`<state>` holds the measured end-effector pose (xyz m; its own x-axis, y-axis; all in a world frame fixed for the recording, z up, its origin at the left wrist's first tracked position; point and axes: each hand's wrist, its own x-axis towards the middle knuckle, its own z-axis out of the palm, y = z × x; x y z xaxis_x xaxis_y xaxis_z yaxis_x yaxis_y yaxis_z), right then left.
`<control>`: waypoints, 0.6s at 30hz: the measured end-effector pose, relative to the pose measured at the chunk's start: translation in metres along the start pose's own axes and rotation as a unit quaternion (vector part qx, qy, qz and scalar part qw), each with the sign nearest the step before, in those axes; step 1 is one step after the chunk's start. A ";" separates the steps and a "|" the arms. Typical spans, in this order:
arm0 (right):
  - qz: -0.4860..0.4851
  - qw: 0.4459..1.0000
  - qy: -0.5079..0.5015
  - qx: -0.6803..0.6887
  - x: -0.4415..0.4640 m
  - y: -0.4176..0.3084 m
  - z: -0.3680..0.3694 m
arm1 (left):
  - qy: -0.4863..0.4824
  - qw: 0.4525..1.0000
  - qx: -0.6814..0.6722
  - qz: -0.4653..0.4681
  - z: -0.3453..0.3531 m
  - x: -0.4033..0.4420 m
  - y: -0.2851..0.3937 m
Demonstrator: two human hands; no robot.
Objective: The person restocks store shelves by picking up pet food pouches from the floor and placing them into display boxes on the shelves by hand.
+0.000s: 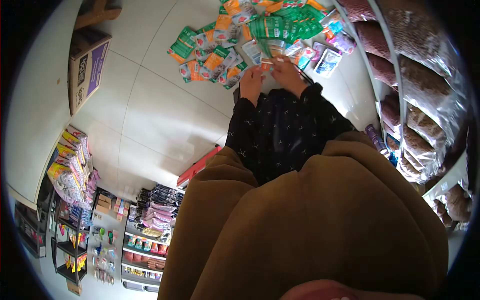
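Note:
On the floor in front of me lies a spread of green and orange pouches point(215, 59), with a fanned green row point(275, 29) behind them. My right hand point(289, 76) has its fingers curled at the near end of a green-and-clear pouch point(272, 48). Just left of it, my left hand point(251, 84) is closed beside a small orange patch; what its fingers hold is hidden. A blue-and-white pouch point(328, 62) and a purple one point(343, 43) lie right of my hands.
Shelves of clear bags with brown pellets point(422, 80) rise along the right. A cardboard box point(86, 72) stands at the left. Below it are yellow-and-white bags point(70, 165) and stocked shelves point(145, 245). A red object point(197, 167) lies by my left side on the tiled floor point(165, 110).

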<state>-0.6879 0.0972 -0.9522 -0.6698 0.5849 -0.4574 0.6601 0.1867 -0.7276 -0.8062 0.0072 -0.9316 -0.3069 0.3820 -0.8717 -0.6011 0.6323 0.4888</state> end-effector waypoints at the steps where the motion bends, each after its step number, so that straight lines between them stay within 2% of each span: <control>1: 0.026 1.000 0.009 0.010 -0.017 -0.015 -0.010 | -0.004 1.000 0.000 0.005 0.005 -0.005 0.007; 2: 0.051 0.998 0.018 0.020 -0.034 -0.029 -0.020 | -0.021 0.998 -0.054 -0.028 0.010 -0.012 0.014; 4: 0.023 0.998 0.047 0.045 -0.067 -0.053 -0.041 | -0.055 0.981 -0.159 -0.093 0.021 -0.031 0.029; 5: 0.018 0.998 0.053 0.043 -0.084 -0.067 -0.051 | -0.059 0.982 -0.159 -0.087 0.025 -0.042 0.036; 8: -0.009 0.995 0.080 0.064 -0.131 -0.107 -0.085 | -0.159 0.980 -0.075 -0.098 0.030 -0.080 0.050; 11: -0.054 0.989 0.083 0.109 -0.168 -0.146 -0.136 | -0.205 0.973 -0.096 -0.037 0.038 -0.138 0.078; 12: -0.036 0.981 0.115 0.150 -0.180 -0.158 -0.155 | -0.209 0.973 -0.091 -0.020 0.042 -0.160 0.091; 14: -0.007 0.956 0.173 0.236 -0.194 -0.185 -0.196 | -0.230 0.953 -0.197 0.018 0.055 -0.212 0.130; 15: -0.026 0.954 0.181 0.237 -0.197 -0.200 -0.217 | -0.235 0.952 -0.192 0.038 0.058 -0.238 0.149; 18: 0.111 0.851 0.135 0.495 -0.209 -0.247 -0.280 | -0.253 0.947 -0.173 0.099 0.072 -0.313 0.203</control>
<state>-0.6154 0.1504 -0.5339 -0.3749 0.7047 -0.6024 0.0597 -0.6301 -0.7743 -0.7792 0.0649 -0.5570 -0.0992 0.7999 -0.5918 -0.8016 0.2882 0.5239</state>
